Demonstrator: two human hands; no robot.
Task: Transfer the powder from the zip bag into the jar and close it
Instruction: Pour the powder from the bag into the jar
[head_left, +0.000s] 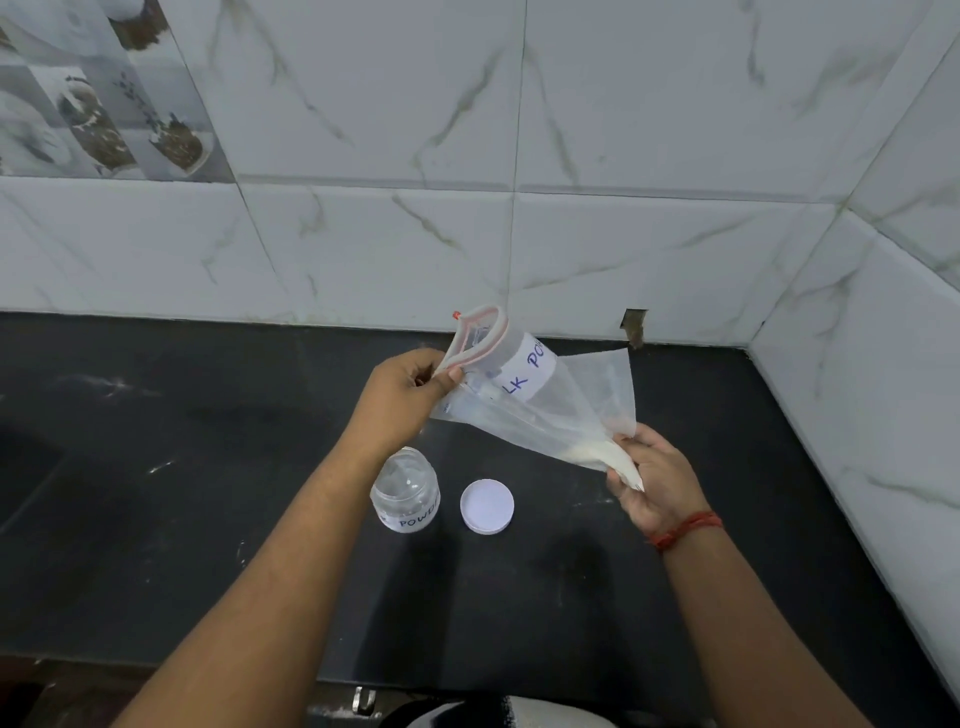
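- Two hands hold the zip bag (540, 395) up over the dark bench (208, 467), between the wall and the jar.
- The left hand (410, 395) has its grip pinching the bag's open top by the red zip strip.
- The right hand (649, 478) has its grip pinching the bag's low corner, where the white powder (597, 454) has slid.
- The jar (406, 491) stands open on the bench, just under the left wrist. It looks like it has hardly any powder in it yet (the clear side makes it hard to tell).
- The lid (487, 505) lies flat just beside the jar, not touching it.
- So the bag and jar are both open, but I think the pouring is still to do, and then the lid must go on.
- The bag's mouth points up and away, so it needs to tip down over the jar.
- There is lots of bare bench all around. The tiled wall (571, 234) is close behind the bag, and a side wall stands off to the right.
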